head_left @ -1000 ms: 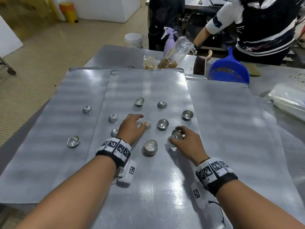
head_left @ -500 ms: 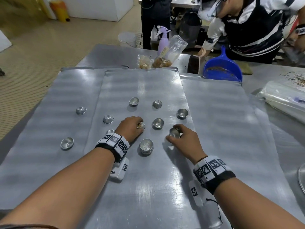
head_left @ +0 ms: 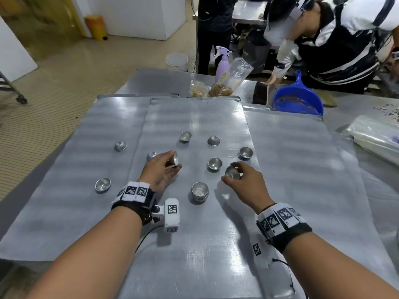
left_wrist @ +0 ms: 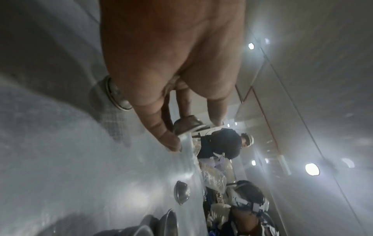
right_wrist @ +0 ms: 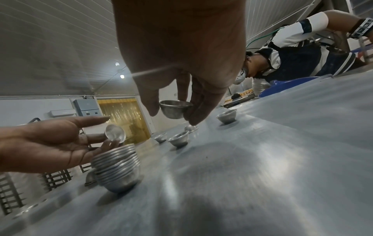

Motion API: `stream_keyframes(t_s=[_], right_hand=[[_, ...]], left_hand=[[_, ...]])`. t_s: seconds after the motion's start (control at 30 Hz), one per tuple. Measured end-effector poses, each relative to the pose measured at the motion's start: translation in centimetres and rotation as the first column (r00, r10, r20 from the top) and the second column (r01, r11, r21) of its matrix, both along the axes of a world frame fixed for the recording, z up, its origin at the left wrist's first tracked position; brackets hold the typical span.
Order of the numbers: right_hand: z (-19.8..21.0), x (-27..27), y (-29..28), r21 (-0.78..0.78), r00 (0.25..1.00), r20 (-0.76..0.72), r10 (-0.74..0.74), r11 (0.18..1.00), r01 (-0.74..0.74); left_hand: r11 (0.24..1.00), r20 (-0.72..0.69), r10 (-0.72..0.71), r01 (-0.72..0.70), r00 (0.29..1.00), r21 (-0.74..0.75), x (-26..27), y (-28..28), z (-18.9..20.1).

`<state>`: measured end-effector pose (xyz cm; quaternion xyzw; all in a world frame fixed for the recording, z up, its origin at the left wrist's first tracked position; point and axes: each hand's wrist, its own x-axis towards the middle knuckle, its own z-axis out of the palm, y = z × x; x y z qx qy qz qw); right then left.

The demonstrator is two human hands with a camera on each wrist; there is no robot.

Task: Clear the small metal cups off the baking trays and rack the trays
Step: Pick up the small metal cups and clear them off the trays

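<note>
Several small metal cups lie scattered on the top baking tray (head_left: 194, 117), among them upright cups (head_left: 214, 164) (head_left: 245, 152) and an upside-down one (head_left: 213, 140). Two more cups (head_left: 120, 146) (head_left: 102, 184) sit on the left tray (head_left: 86, 130). A stack of nested cups (head_left: 199, 192) (right_wrist: 117, 167) stands between my hands. My left hand (head_left: 174, 162) pinches one cup (head_left: 173, 160) (left_wrist: 187, 124), tipped on its side just above the tray. My right hand (head_left: 232, 175) (right_wrist: 171, 115) holds another cup (head_left: 232, 172) (right_wrist: 175, 110) in its fingertips, right of the stack.
A third tray (head_left: 302, 158) lies to the right. At the table's far edge are a blue dustpan (head_left: 298, 102), a purple spray bottle (head_left: 222, 63) and plastic food bags (head_left: 220, 87). A person (head_left: 334, 50) leans over there. Rolled plastic (head_left: 375, 137) lies at the right.
Both hands have lifted their cups off the top tray. The left hand turned its cup onto its side. The person at the back has leaned further into view.
</note>
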<state>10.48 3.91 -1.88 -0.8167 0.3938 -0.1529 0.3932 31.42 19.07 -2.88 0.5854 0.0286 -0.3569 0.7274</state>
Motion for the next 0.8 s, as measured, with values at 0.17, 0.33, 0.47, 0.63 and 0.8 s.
stream_keyframes(t_s=[0.17,0.33,0.47,0.63,0.8], right_hand=[[1.8,1.1,1.2,0.013,0.998,0.052,0.021,1.000,-0.022],[3.9,3.4,4.1,-0.054,0.990,0.105,0.095,0.994,-0.090],[4.5,5.3,7.4,-0.095,0.978,0.107,0.180,0.981,-0.170],[4.0,7.0,11.5,-0.165,0.953,0.000,0.303,0.940,-0.299],[3.8,8.1,15.1,-0.228,0.917,-0.110,0.383,0.888,-0.398]], left_hand=[[0.990,-0.077,0.018,-0.028,0.997,-0.135,-0.5,2.2,1.6],[0.975,-0.170,0.067,-0.101,0.983,-0.198,-2.0,4.6,2.5],[0.978,-0.192,0.069,-0.105,0.979,-0.180,-3.0,7.0,1.8],[0.971,-0.177,0.087,-0.124,0.980,-0.206,-3.6,10.0,1.5],[0.970,-0.187,0.041,-0.084,0.982,-0.229,-4.3,12.5,2.2]])
